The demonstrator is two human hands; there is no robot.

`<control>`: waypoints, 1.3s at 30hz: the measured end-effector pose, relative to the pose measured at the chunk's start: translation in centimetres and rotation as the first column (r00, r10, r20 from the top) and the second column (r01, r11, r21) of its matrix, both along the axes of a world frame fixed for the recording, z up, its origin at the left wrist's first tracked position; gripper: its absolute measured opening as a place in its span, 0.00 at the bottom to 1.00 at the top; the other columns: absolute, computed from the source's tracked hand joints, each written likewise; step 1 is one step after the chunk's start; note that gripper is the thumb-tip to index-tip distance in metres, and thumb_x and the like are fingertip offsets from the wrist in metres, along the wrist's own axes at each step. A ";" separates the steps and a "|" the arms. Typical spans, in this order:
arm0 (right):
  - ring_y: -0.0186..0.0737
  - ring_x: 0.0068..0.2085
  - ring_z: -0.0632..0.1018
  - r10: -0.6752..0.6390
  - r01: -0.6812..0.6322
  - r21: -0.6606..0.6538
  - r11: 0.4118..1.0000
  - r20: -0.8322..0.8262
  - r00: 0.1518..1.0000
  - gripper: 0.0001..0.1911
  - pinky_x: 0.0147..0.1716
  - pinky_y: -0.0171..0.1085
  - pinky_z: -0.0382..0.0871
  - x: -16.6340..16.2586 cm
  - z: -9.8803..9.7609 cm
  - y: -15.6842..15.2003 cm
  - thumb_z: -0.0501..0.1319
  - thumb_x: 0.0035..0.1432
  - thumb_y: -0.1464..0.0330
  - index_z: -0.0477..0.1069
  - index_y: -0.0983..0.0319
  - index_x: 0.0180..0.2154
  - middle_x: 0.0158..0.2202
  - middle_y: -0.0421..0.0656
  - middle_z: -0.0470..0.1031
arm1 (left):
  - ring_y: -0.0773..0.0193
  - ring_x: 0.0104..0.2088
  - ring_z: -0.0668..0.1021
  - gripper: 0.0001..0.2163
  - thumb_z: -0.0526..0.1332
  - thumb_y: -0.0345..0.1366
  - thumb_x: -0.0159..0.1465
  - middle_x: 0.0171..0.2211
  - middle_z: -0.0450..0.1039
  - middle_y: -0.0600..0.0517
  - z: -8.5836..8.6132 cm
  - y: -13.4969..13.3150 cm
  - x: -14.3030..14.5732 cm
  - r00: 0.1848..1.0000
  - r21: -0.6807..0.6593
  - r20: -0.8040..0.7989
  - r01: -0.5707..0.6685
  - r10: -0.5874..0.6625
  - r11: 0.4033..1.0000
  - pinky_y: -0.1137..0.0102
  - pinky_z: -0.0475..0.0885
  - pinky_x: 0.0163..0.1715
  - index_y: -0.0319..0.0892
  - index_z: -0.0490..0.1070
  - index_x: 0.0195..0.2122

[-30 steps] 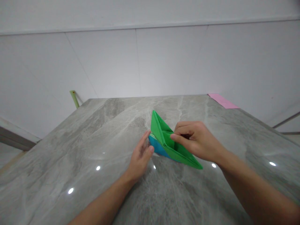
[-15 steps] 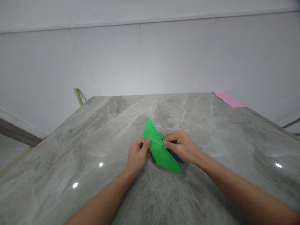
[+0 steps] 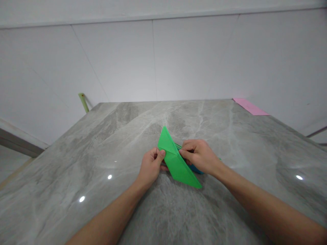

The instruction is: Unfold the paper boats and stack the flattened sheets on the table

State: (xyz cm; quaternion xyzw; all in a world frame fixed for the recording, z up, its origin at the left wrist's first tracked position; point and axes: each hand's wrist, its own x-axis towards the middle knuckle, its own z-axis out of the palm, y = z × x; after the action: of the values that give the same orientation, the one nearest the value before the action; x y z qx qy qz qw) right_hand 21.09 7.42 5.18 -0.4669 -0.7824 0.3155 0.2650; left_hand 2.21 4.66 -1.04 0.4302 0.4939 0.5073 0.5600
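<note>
folded green paper [image 3: 176, 163] – pointed, creased | blue underside – both hands pinching

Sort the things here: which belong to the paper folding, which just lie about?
In use: green paper, pinched by left hand and right hand; blue paper partly hidden behind it.
Lying about: pink sheet at the far right of the table; green stick past its left edge.

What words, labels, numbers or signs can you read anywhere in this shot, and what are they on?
None: no text can be read anywhere.
The green folded paper, pinched by the left hand and the right hand, is plain.
The pink sheet at the far corner shows no writing.
The grey table and the white wall carry no label or sign.
</note>
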 end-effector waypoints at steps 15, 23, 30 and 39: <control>0.40 0.31 0.76 -0.148 0.123 0.086 0.989 0.459 0.876 0.08 0.30 0.35 0.61 2.9 -0.1 2.1 0.58 0.56 0.75 0.75 0.62 0.34 0.28 0.43 0.78 | 0.68 0.18 0.72 0.23 0.65 0.58 0.56 0.19 0.66 0.58 -0.4 1.3 -1.7 0.993 0.070 -0.098 0.069 -0.062 0.995 0.73 0.70 0.18 0.42 0.63 0.25; 0.49 0.39 0.76 -0.364 0.237 0.308 0.921 0.467 0.806 0.08 0.37 0.42 0.62 4.1 1.8 2.1 0.60 0.57 0.72 0.78 0.65 0.32 0.36 0.53 0.78 | 0.68 0.17 0.71 0.22 0.64 0.57 0.58 0.17 0.65 0.58 0.1 1.0 -1.5 0.989 0.109 -0.139 0.072 -0.056 0.991 0.73 0.68 0.17 0.43 0.61 0.23; 0.35 0.26 0.73 -0.012 -0.016 -0.347 0.938 -0.078 0.997 0.07 0.26 0.33 0.62 -0.1 0.6 -0.1 0.61 0.51 0.67 0.73 0.63 0.24 0.23 0.40 0.75 | 0.67 0.17 0.71 0.23 0.64 0.58 0.58 0.17 0.66 0.58 0.6 0.8 -1.5 0.987 0.134 -0.160 0.045 -0.023 0.990 0.73 0.69 0.17 0.43 0.64 0.23; 0.31 0.22 0.67 -0.093 0.033 -0.338 0.941 -0.162 0.982 0.05 0.22 0.32 0.56 -0.1 -0.3 -0.1 0.60 0.45 0.70 0.70 0.62 0.20 0.19 0.37 0.70 | 0.69 0.16 0.72 0.20 0.64 0.52 0.60 0.17 0.66 0.57 0.8 0.9 -1.7 0.990 0.134 -0.137 0.000 0.019 0.991 0.75 0.68 0.18 0.42 0.65 0.22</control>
State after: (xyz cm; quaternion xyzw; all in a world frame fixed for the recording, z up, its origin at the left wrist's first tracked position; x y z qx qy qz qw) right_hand 20.95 7.36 4.89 -0.5002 -0.6759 0.4746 0.2601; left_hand 0.52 5.60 -0.23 0.4983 0.4984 0.5110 0.4921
